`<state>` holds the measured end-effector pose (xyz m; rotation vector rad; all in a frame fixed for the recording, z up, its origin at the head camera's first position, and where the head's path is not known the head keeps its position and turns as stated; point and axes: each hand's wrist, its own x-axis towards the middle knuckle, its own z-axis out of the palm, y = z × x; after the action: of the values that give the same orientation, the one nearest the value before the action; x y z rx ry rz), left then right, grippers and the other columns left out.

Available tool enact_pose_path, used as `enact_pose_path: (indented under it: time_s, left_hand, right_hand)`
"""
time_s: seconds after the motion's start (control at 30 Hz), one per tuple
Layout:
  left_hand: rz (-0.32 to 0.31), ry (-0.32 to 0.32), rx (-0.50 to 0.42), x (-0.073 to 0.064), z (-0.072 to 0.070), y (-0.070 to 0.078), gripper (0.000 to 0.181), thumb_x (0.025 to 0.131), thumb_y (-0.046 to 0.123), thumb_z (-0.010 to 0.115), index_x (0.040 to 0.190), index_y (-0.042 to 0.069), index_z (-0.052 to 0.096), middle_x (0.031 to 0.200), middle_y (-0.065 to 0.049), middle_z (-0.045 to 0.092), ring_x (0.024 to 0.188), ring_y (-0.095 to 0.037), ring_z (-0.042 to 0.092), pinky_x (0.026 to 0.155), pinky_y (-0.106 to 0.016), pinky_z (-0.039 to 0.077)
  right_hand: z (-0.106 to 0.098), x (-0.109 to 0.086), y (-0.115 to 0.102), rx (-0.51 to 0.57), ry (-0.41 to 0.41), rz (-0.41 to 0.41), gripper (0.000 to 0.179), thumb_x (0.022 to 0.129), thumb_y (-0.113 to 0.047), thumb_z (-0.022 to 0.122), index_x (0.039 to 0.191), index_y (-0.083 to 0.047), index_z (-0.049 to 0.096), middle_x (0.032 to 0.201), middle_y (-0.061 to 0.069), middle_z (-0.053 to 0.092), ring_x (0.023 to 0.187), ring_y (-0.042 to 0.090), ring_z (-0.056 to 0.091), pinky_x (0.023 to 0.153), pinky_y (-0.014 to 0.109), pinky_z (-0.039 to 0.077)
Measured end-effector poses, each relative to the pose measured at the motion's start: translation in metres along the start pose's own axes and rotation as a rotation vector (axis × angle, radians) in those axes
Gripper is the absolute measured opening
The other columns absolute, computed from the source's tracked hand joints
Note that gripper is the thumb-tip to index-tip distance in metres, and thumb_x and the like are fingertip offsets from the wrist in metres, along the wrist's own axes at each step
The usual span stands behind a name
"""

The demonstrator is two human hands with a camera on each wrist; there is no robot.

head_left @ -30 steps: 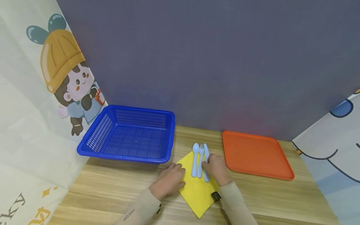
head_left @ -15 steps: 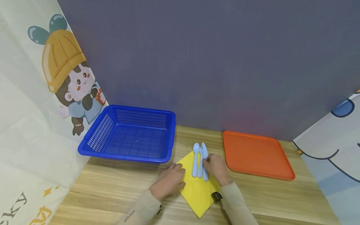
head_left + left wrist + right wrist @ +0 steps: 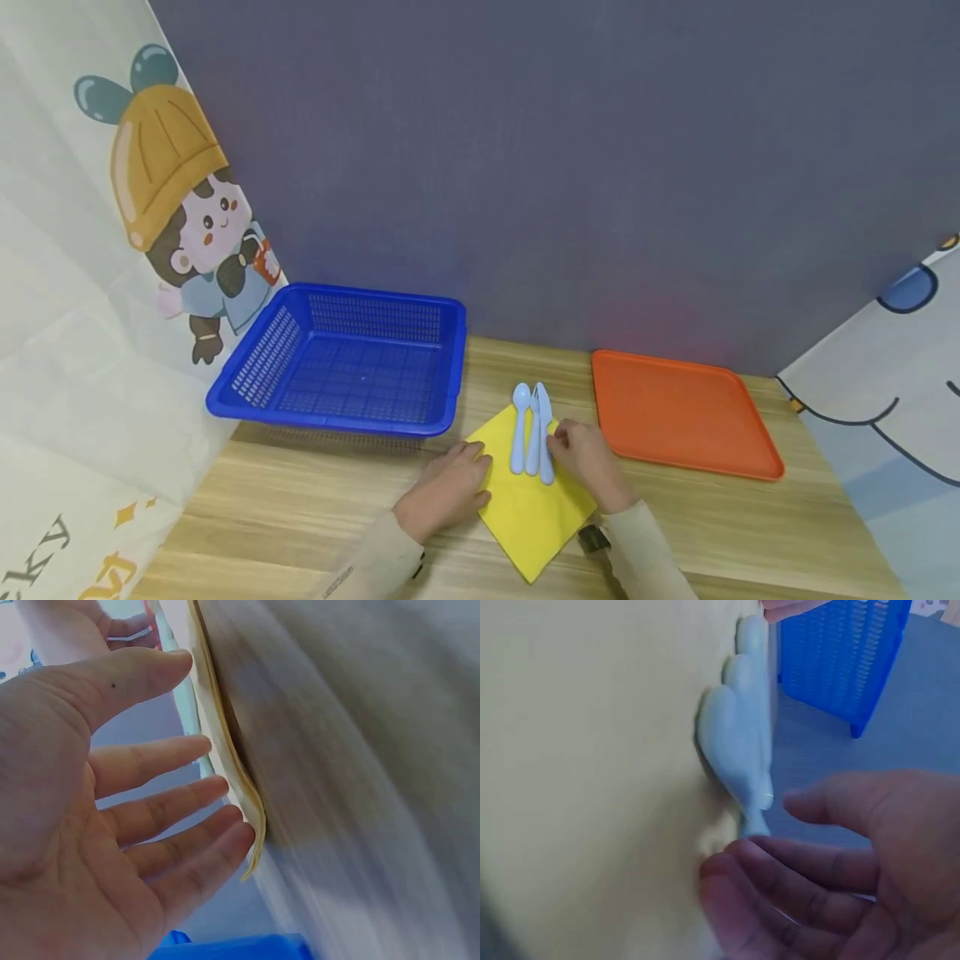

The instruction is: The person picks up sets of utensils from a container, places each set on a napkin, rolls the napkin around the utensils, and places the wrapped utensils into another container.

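Note:
A folded yellow napkin lies cornerwise on the wooden table. On its upper half a pale blue plastic spoon, fork and knife lie side by side, heads pointing away from me. The knife covers part of the fork's tines. My left hand rests at the napkin's left edge, its fingers spread and fairly straight along the border. Just right of the knife is my right hand. Seen from the right wrist, thumb and fingers stand apart, with the fingertips close to the knife's handle.
A blue perforated basket stands at the back left, beyond my left hand. To the back right lies a flat orange tray. A grey partition rises behind the table, with printed sheets on both sides.
The knife has shifted left, up against the fork, pushed over by my right hand. That hand has since let go and drawn slightly right. My left hand has barely moved.

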<state>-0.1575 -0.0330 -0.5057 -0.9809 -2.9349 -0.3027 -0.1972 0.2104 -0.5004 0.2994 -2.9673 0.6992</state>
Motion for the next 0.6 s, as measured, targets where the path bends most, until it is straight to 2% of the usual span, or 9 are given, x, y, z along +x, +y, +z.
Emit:
enact_pose_path:
  time_s: [0.1,0.2,0.33,0.47,0.6]
  left_hand:
    - [0.069,0.046,0.048,-0.006,0.0,0.0,0.033,0.084,0.031,0.077,0.109,0.009,0.07,0.117,-0.008,0.062,0.106,-0.025,0.059,0.08,-0.036,0.056]
    - [0.153,0.09,0.052,-0.015,-0.001,0.003,0.024,0.081,0.025,0.078,0.099,0.013,0.069,0.109,-0.003,0.063,0.101,-0.02,0.06,0.077,-0.032,0.055]
    - [0.235,0.103,0.017,-0.021,-0.004,0.007,0.018,0.08,0.018,0.077,0.096,0.015,0.069,0.106,0.0,0.063,0.099,-0.016,0.06,0.081,-0.027,0.053]
    - [0.246,0.082,0.009,-0.022,-0.004,0.009,0.02,0.081,0.018,0.076,0.1,0.015,0.07,0.11,0.0,0.063,0.102,-0.015,0.06,0.084,-0.026,0.052]
    - [0.241,0.065,0.012,-0.021,-0.002,0.01,0.022,0.081,0.02,0.078,0.101,0.017,0.068,0.107,0.002,0.062,0.101,-0.015,0.059,0.083,-0.027,0.052]
  right_hand:
    - [-0.012,-0.017,-0.002,-0.087,-0.018,-0.091,0.01,0.086,-0.01,0.077,0.087,-0.004,0.069,0.074,0.0,0.061,0.062,0.012,0.055,0.054,0.027,0.047]
    - [-0.022,-0.038,-0.002,-0.176,-0.061,-0.225,0.013,0.083,-0.014,0.08,0.09,-0.01,0.07,0.082,-0.003,0.062,0.071,0.01,0.058,0.057,0.025,0.049]
    - [-0.029,-0.065,0.005,-0.187,-0.142,-0.419,0.022,0.08,-0.02,0.084,0.096,-0.015,0.07,0.095,-0.006,0.061,0.085,0.012,0.058,0.065,0.027,0.052]
    - [-0.027,-0.082,0.015,-0.127,-0.18,-0.536,0.034,0.076,-0.022,0.087,0.104,-0.016,0.068,0.106,-0.005,0.058,0.096,0.013,0.057,0.074,0.029,0.054]
    - [-0.021,-0.085,0.022,-0.114,-0.169,-0.57,0.035,0.077,-0.023,0.086,0.107,-0.016,0.068,0.11,-0.006,0.058,0.098,0.012,0.056,0.078,0.031,0.054]
